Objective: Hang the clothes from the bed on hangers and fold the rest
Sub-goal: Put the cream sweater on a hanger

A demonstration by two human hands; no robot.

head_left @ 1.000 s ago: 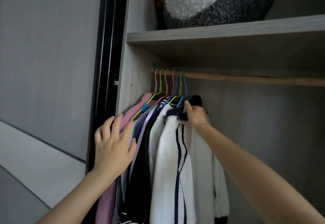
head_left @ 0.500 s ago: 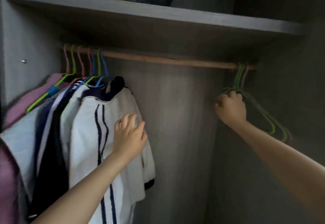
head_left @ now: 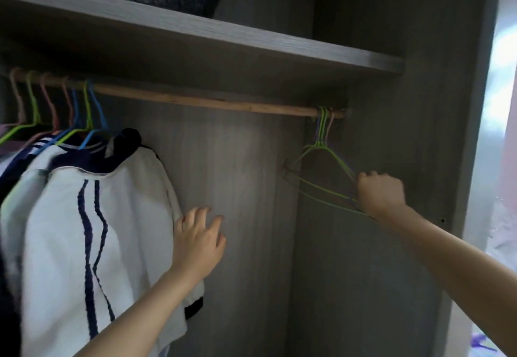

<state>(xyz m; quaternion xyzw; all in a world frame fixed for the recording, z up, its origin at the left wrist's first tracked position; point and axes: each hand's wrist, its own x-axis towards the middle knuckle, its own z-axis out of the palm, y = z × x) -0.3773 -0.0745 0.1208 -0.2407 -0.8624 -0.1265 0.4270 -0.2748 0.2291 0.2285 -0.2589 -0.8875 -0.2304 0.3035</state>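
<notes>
No readable text, labels, brands or numbers anywhere in view.

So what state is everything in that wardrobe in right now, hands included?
Empty hangers: hooked on the rail at its right end.
Right hand: fingers curled round the empty hangers.
Left hand: open, fingers spread, beside the white jacket.
White jacket: hung at the rail's left end.
Rail: bare in the middle.
</notes>
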